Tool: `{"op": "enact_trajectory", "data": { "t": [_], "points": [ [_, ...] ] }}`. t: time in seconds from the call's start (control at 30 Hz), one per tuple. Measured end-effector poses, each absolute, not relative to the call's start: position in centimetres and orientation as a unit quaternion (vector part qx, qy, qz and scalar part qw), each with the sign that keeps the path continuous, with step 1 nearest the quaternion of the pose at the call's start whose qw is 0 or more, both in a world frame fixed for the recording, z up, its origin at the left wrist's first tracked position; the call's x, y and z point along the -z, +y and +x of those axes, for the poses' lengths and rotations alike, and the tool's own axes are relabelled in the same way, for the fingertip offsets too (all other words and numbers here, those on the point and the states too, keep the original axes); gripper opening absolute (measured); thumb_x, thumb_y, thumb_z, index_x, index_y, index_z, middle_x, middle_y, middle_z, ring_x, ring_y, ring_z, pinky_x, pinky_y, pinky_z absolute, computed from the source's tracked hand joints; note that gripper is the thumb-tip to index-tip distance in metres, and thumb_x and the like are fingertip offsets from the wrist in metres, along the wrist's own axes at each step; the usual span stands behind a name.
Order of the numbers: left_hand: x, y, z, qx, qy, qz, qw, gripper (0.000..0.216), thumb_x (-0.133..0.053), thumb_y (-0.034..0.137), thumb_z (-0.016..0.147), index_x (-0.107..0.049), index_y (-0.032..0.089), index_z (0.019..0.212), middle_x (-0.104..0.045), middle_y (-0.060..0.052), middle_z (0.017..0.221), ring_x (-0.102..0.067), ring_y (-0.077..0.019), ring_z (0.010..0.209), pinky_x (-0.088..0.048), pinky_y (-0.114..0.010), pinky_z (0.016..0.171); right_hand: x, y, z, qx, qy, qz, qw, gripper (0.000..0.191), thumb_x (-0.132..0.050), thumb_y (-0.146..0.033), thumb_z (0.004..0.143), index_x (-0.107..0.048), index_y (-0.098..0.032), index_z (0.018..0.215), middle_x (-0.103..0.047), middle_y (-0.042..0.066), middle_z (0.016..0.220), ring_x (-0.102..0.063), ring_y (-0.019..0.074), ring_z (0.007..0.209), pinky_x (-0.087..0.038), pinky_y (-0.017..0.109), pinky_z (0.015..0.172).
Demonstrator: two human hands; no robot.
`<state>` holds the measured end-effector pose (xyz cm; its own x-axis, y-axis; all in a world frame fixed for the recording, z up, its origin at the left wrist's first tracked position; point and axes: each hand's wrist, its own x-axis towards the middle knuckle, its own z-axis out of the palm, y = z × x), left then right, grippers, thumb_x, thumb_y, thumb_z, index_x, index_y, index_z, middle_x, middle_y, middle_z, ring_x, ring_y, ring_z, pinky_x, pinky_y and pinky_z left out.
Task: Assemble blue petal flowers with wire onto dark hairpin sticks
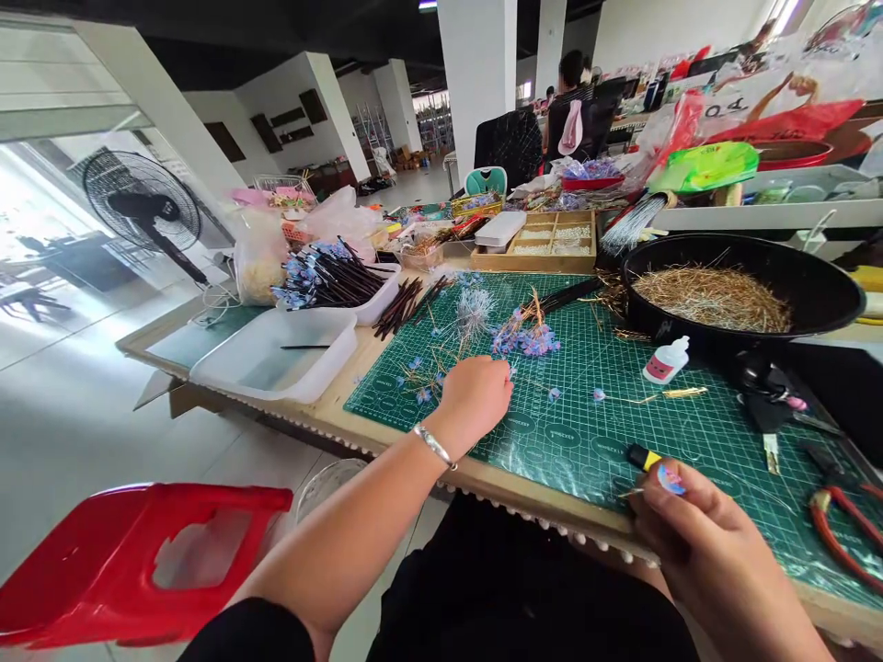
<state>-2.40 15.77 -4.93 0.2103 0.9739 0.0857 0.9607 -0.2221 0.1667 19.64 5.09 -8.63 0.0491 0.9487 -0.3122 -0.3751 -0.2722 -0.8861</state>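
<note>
My left hand [475, 395], a bracelet at its wrist, is closed over the green cutting mat [566, 432]. A pale bluish bit shows at its fingertips, but what it grips is hidden. Just beyond lie bunches of blue-purple flowers on gold wires [538, 340] and a bundle of silvery white wires [475, 313]. Near the mat's front edge, my right hand [710, 533] pinches a small blue-and-pink flower [669, 479] between thumb and finger. A black-and-yellow piece [643, 456] is right behind those fingertips. Single flowers [554, 394] on wires lie between the hands.
A white glue bottle [666, 360] stands before a black pan [745, 285] of gold wires. Red-handled pliers [842, 533] lie at right. White trays [276, 354], one holding dark stems, sit at left. Behind is a wooden bead box [552, 241]. A red stool [138, 561] stands left.
</note>
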Motion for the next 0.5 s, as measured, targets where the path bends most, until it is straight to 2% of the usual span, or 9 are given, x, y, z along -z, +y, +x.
{"op": "enact_trajectory", "data": {
  "t": [0.17,0.33,0.5],
  "points": [
    [6.0,16.9,-1.0,-0.007,0.649,0.760,0.040,0.030,-0.060,0.036,0.096,-0.062,0.014,0.117,-0.066,-0.009,0.115,-0.065,-0.0205,0.099,-0.057,-0.041,0.087,8.8,4.9,19.7,-0.623,-0.314,-0.503,0.510,0.052,-0.084,-0.057,0.066,-0.048,-0.019,0.064,-0.034,-0.005,0.056,-0.023,0.0074,0.051,-0.022,0.020,0.046],
    [6.0,17.3,-1.2,0.017,0.668,0.742,0.051,0.030,-0.060,0.036,0.096,-0.062,0.015,0.118,-0.065,-0.009,0.115,-0.066,-0.0199,0.097,-0.058,-0.040,0.084,8.9,4.9,19.9,-0.625,-0.331,-0.502,0.499,0.052,-0.084,-0.061,0.065,-0.052,-0.020,0.067,-0.034,-0.006,0.056,-0.023,0.0085,0.053,-0.023,0.021,0.048],
    [5.8,17.0,-1.6,-0.014,0.657,0.753,0.048,0.028,-0.059,0.036,0.097,-0.063,0.015,0.114,-0.066,-0.008,0.113,-0.065,-0.0197,0.098,-0.057,-0.040,0.086,8.9,4.9,19.9,-0.628,-0.339,-0.497,0.494,0.053,-0.083,-0.062,0.066,-0.051,-0.020,0.069,-0.033,-0.006,0.057,-0.021,0.0085,0.053,-0.021,0.021,0.049]
  ]
}}
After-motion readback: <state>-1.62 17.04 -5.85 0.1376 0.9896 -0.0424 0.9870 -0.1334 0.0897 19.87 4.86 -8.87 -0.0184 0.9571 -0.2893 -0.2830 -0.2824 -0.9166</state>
